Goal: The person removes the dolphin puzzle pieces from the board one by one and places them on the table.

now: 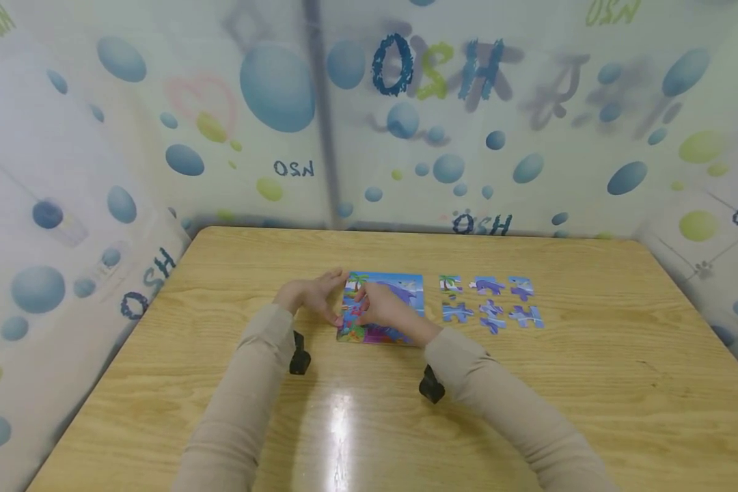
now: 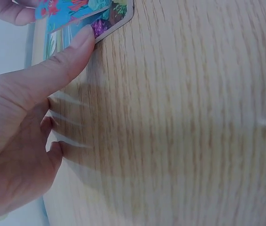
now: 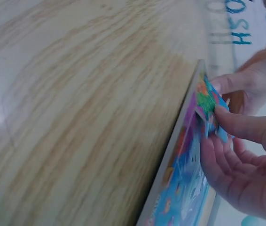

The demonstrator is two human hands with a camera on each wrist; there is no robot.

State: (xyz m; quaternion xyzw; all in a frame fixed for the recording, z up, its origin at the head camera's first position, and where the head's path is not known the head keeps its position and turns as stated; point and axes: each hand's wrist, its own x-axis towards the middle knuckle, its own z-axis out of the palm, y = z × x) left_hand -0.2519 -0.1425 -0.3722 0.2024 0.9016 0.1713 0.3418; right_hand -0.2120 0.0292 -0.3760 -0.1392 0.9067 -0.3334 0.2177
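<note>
A dolphin picture puzzle board (image 1: pixel 389 281) lies flat on the table, showing blue sea, a palm and coral. My left hand (image 1: pixel 312 296) is at its left side, the thumb (image 2: pixel 74 52) touching the edge near a rounded corner. My right hand (image 1: pixel 386 307) reaches over the board and pinches a coral-patterned puzzle piece (image 3: pixel 210 100) between thumb and fingers. The left wrist view shows this piece tilted, partly raised over the board's left part. The right hand and forearm cover much of the picture in the head view.
To the right of the board several loose puzzle pieces (image 1: pixel 488 285) lie spread in two rows, blue and purple, one with a palm. The wooden table (image 1: pixel 590 383) extends all round. A patterned curtain (image 1: pixel 400 164) hangs behind and at both sides.
</note>
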